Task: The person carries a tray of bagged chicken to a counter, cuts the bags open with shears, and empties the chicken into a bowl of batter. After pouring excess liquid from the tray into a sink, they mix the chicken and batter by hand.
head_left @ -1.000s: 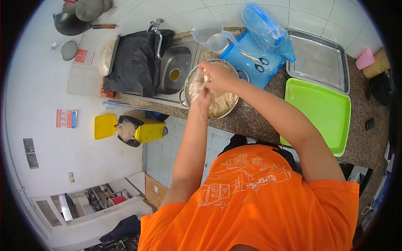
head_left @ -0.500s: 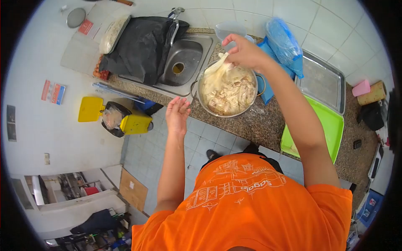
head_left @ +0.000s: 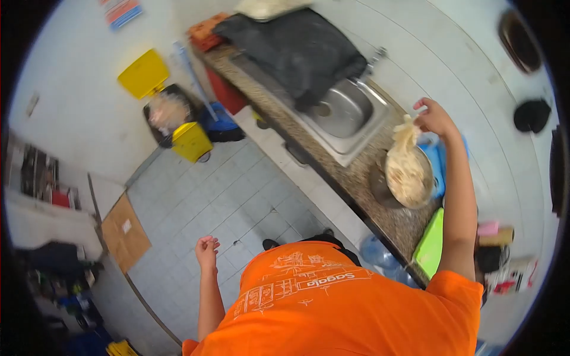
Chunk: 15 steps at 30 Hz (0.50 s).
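My right hand [head_left: 435, 119] is closed on a pale, limp, batter-coated piece [head_left: 406, 135] and holds it up at the far rim of a round metal pot [head_left: 389, 191]. Inside the pot lies a creamy, lumpy mixture [head_left: 408, 178]. The lower end of the piece hangs down into that mixture. Away from the counter, over the floor, my left hand [head_left: 207, 251] is raised with its fingers loosely curled and apart, holding nothing.
Left of the pot is a steel sink [head_left: 347, 113], with a black plastic bag [head_left: 297, 50] partly over it. Blue bags [head_left: 438, 160] and a green tray [head_left: 428, 243] lie near the pot. A yellow bin [head_left: 191, 142] stands on the floor.
The view has turned and shifted toward the floor and bin. My left hand has moved away from the pot and counter. My right hand still holds the pale piece at the pot.
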{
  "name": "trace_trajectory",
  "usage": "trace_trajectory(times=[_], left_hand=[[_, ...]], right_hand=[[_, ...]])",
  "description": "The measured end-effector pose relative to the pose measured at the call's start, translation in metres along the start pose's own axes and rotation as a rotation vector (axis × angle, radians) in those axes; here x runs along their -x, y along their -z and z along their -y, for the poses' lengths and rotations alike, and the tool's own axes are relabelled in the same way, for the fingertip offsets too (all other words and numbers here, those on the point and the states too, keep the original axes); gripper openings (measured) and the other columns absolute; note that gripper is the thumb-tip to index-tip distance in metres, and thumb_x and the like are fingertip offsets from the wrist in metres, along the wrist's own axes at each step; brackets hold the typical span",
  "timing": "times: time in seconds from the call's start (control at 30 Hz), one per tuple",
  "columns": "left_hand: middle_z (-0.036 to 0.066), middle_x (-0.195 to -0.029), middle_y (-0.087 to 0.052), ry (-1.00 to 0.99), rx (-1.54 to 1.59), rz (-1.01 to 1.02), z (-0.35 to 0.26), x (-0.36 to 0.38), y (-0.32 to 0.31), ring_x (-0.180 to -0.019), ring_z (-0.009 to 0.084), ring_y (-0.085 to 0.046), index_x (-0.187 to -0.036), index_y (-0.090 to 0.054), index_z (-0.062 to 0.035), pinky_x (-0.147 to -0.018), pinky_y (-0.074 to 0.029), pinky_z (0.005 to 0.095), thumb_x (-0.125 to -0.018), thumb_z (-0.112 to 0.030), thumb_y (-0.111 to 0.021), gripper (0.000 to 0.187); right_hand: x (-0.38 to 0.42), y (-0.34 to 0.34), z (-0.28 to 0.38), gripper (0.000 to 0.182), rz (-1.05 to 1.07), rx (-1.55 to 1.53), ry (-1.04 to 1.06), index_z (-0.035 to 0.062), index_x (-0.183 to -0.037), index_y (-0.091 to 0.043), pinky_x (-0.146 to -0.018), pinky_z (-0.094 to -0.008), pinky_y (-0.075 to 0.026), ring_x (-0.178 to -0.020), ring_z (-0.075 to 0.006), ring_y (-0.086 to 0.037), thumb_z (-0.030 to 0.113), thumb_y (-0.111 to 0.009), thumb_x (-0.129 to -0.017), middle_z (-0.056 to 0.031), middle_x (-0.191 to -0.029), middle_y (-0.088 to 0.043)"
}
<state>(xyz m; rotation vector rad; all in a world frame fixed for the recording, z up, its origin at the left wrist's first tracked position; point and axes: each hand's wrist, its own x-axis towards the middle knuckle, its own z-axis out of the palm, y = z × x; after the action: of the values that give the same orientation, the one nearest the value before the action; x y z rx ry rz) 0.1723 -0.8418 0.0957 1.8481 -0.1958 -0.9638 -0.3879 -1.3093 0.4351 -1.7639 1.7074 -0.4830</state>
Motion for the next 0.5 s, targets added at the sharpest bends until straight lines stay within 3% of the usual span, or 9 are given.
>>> trace_trajectory(times=[0.17,0.27,0.4,0.47,0.5], left_hand=[[0.006,-0.109,-0.073,0.077,0.178,-0.174,-0.006,-0.032,0.088,-0.095,0.0175,-0.069,-0.115,-0.06,-0.0114,-0.079,-0.052,0.0338,-0.102,-0.021,-0.063,0.016],[0.006,-0.11,-0.073,0.04,0.289,-0.199,-0.025,-0.062,0.116,-0.094,0.0173,-0.069,-0.115,-0.061,-0.011,-0.078,-0.051,0.0332,-0.103,-0.021,-0.062,0.016],[0.007,-0.11,-0.073,0.031,0.363,-0.278,-0.038,-0.095,0.151,-0.093,0.0168,-0.07,-0.116,-0.061,-0.0092,-0.077,-0.051,0.0322,-0.104,-0.022,-0.062,0.017],[0.007,-0.11,-0.073,0.077,0.355,-0.354,-0.035,-0.114,0.176,-0.092,0.016,-0.069,-0.116,-0.061,-0.0084,-0.076,-0.052,0.032,-0.105,-0.024,-0.062,0.019],[0.008,-0.11,-0.073,0.119,0.342,-0.403,-0.022,-0.119,0.19,-0.092,0.0155,-0.069,-0.115,-0.06,-0.0081,-0.076,-0.052,0.0317,-0.105,-0.025,-0.062,0.019]], right_hand=[[-0.079,-0.11,0.156,0.043,0.14,-0.076,0.115,0.0059,-0.12,-0.058,-0.065,-0.0291,-0.055,-0.077,-0.0146,-0.065,0.002,-0.07,-0.08,-0.0054,-0.093,-0.065],[-0.134,-0.215,0.272,0.038,0.209,-0.157,0.247,0.0066,-0.12,-0.057,-0.069,-0.0297,-0.055,-0.077,-0.0132,-0.064,0.004,-0.069,-0.083,-0.0041,-0.091,-0.065],[-0.222,-0.398,0.398,0.033,0.347,-0.255,0.445,0.004,-0.116,-0.059,-0.066,-0.0313,-0.054,-0.08,-0.0133,-0.065,0.007,-0.072,-0.086,-0.0047,-0.091,-0.066],[-0.289,-0.527,0.447,0.039,0.386,-0.311,0.476,0.0043,-0.124,-0.058,-0.067,-0.035,-0.056,-0.084,-0.0167,-0.066,0.008,-0.071,-0.087,-0.0071,-0.101,-0.068],[-0.304,-0.585,0.472,0.046,0.528,-0.41,0.356,0.0049,-0.132,-0.054,-0.072,-0.038,-0.058,-0.087,-0.0188,-0.067,0.006,-0.068,-0.089,-0.0094,-0.107,-0.066]])
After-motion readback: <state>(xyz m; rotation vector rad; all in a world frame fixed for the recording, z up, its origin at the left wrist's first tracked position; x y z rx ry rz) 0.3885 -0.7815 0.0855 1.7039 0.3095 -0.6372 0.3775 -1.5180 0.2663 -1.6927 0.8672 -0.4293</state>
